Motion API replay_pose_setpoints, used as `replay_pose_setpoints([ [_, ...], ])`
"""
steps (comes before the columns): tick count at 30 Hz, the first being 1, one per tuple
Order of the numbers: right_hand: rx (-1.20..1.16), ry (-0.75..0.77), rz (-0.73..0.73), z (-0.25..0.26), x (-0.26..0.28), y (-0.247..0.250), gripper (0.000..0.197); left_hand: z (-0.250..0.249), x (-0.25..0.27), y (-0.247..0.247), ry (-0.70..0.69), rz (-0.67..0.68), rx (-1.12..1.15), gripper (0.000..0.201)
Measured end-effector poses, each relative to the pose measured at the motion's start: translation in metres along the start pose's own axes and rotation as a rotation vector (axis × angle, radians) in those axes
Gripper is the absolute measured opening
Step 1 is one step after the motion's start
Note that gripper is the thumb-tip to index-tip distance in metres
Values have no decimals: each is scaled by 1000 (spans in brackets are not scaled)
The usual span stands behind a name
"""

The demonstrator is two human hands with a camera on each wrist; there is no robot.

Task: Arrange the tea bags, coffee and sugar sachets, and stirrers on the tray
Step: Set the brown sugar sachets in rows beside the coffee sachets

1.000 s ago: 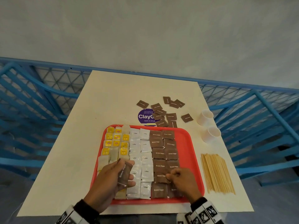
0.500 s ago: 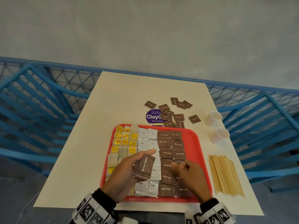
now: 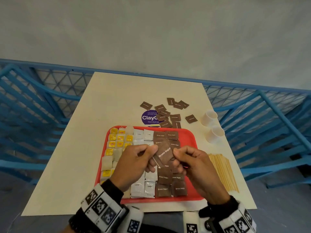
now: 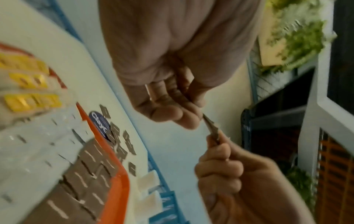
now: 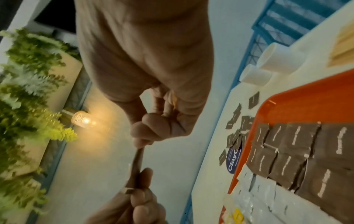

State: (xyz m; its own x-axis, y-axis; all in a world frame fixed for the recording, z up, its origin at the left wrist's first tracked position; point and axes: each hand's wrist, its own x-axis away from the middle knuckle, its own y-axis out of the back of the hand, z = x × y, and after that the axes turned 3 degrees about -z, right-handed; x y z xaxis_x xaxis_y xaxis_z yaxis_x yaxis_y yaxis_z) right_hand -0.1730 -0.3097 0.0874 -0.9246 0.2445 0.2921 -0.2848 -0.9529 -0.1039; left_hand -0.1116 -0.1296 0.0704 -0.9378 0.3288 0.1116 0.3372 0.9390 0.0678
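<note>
Both hands pinch one brown sugar sachet [image 3: 164, 153] in the air above the middle of the red tray [image 3: 188, 140]: left hand [image 3: 134, 163] on its left edge, right hand [image 3: 193, 167] on its right edge. Tray sits at the desk [image 3: 70, 157] near edge w/ tea bags [image 3: 116, 140], coffee sachets [image 3: 143, 187], sugar rows. Stirrers [image 3: 222, 170] lie by the desk right edge; loose sachets [image 3: 170, 111] beyond the tray.

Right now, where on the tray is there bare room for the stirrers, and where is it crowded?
Bare red runs down the tray along its right side, between the brown sugar columns and the right rim, nearest the stirrers. The left and middle are packed with tea bags and coffee sachets. Both hands hold a brown sugar sachet over the centre.
</note>
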Motion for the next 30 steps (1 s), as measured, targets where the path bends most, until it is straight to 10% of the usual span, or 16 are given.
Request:
replay_pose_setpoints([
  [7, 173, 209, 25, 19, -1, 6, 16, -27, -22, -13, -177, 65, -120, 30],
  [16, 198, 146, -74, -24, -14, 35, 11, 13, -34, -36, -2, 51, -28, 41],
  [23, 499, -149, -229, -108, -42, 105, 20, 92, -36, -56, -248, 374, -1094, 10],
  [30, 502, -209, -202, -126, -53, 102, 10, 108, -46, -64, -262, 492, -1357, 42],
])
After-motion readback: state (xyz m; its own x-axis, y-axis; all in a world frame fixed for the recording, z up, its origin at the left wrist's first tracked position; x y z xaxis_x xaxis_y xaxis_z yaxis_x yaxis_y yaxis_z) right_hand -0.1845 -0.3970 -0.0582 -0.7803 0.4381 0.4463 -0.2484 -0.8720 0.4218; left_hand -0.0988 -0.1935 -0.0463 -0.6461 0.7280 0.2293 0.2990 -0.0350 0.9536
